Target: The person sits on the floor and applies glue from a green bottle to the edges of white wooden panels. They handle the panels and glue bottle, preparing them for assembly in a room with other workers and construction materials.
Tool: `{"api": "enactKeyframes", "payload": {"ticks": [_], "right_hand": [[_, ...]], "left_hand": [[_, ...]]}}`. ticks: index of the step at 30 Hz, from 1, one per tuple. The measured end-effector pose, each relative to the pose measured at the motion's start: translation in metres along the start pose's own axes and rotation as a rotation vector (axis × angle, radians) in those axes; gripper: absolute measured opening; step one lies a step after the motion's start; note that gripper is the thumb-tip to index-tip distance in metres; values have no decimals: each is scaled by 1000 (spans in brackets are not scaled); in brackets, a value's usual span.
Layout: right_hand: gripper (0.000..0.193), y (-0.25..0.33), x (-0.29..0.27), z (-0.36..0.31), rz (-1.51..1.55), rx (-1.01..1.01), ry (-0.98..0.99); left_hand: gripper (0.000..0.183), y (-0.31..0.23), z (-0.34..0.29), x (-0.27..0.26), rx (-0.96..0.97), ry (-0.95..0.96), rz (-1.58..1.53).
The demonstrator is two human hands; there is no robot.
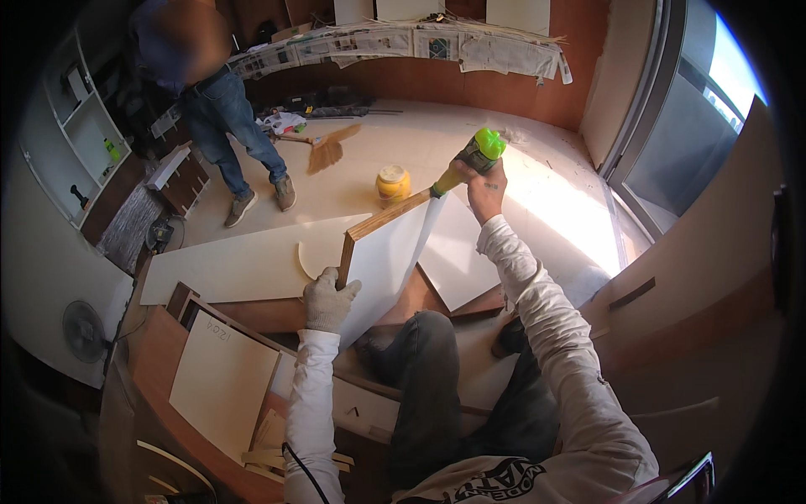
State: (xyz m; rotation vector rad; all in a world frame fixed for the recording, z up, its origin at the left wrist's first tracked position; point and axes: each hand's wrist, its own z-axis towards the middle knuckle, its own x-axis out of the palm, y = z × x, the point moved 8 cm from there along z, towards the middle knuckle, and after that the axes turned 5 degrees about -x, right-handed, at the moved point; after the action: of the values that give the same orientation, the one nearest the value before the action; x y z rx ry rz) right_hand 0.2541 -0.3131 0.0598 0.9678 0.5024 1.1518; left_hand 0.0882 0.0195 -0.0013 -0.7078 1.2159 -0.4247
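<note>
A white board (pixel 388 260) stands on its long side in front of me, its bare brown edge (pixel 382 222) facing up. My left hand (pixel 328 302), in a pale knitted glove, grips the near end of this board. In my bare right hand (pixel 484 186) is a green plastic bottle (pixel 487 147), tipped with its base up and its narrow neck slanting down to the left. The bottle's tip is at the far end of the brown edge; whether it touches, or anything flows out, I cannot make out.
A yellow tub (pixel 392 182) stands on the floor beyond the board. White panels (pixel 239 265) lie around my legs. At the far left stands another person (pixel 239 126) near a broom (pixel 332 149). A fan (pixel 84 331) is at left, a glass door (pixel 672 126) at right.
</note>
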Motion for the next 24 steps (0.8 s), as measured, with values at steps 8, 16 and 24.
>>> {"api": "enactKeyframes", "payload": {"ticks": [8,16,24], "right_hand": [[36,-21,-7,11,131,8,-62],[40,-12,-26,3,289,119,-96],[39,-28,-33,6,21,56,-146]], "left_hand": [[35,-22,1,-3,119,-53,141],[36,-24,5,7,97,-52,71],[37,-24,4,8,114,-40,105]]}}
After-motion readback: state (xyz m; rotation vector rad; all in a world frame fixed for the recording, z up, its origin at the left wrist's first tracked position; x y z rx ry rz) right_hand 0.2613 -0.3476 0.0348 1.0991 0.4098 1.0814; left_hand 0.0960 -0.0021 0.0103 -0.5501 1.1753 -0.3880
